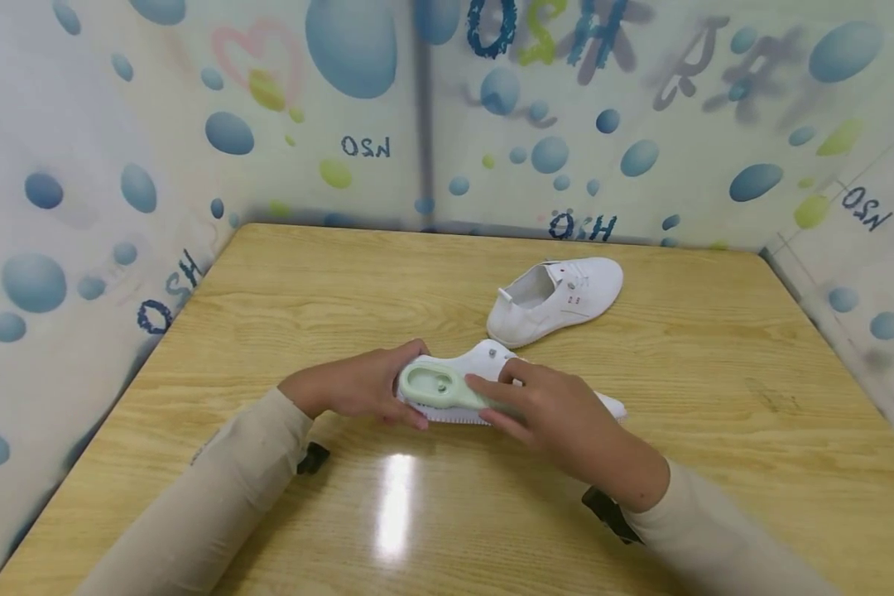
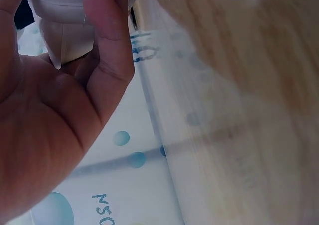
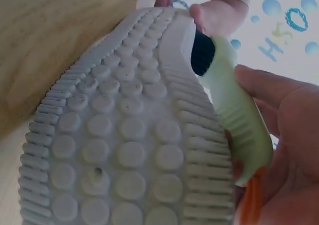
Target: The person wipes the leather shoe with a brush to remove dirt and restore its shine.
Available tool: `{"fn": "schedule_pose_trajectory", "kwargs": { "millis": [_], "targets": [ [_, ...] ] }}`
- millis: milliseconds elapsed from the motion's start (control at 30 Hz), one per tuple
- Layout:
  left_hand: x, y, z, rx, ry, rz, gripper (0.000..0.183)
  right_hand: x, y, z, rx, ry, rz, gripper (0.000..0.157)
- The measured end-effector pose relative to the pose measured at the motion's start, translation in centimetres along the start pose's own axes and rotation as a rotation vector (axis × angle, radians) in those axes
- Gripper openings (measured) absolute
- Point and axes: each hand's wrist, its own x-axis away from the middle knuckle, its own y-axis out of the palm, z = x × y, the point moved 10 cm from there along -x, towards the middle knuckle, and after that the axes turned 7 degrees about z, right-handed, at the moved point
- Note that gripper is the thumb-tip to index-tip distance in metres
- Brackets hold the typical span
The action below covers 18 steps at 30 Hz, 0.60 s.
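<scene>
A white shoe (image 1: 471, 362) is held above the table, tipped so that its studded sole (image 3: 124, 135) faces the right wrist camera. My left hand (image 1: 365, 385) grips its heel end; the left wrist view shows the thumb and fingers around the white heel (image 2: 67, 43). In my right hand (image 1: 562, 418) is a pale green brush (image 1: 426, 386), its handle (image 3: 241, 125) between thumb and fingers. The brush's dark bristles (image 3: 202, 53) lie against the shoe's side, and an orange loop (image 3: 253, 197) hangs from the handle's end. Part of the toe is hidden behind the right hand.
A second white shoe (image 1: 566, 300) stands upright on the wooden table (image 1: 328, 290), just behind the held one. Walls with blue dots (image 1: 350, 45) and lettering enclose the table at the back and sides. Black straps (image 1: 612, 513) show below both wrists.
</scene>
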Motion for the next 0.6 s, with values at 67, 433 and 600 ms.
{"fn": "schedule_pose_trajectory", "kwargs": {
  "millis": [67,433,600],
  "targets": [
    [0.0,0.0,-0.1,0.006,0.007,-0.001,0.062,-0.1,0.0,-0.1,0.008,0.001,-0.007,0.038],
    [0.2,-0.4,-0.4,-0.035,-0.032,0.028,0.066,1.9,-2.9,4.3,-0.08,0.216,-0.291,0.034],
    [0.2,-0.4,-0.3,-0.044,-0.033,0.029,0.066,2.1,-3.7,4.4,-0.098,0.2,-0.279,0.034]
  ]
}}
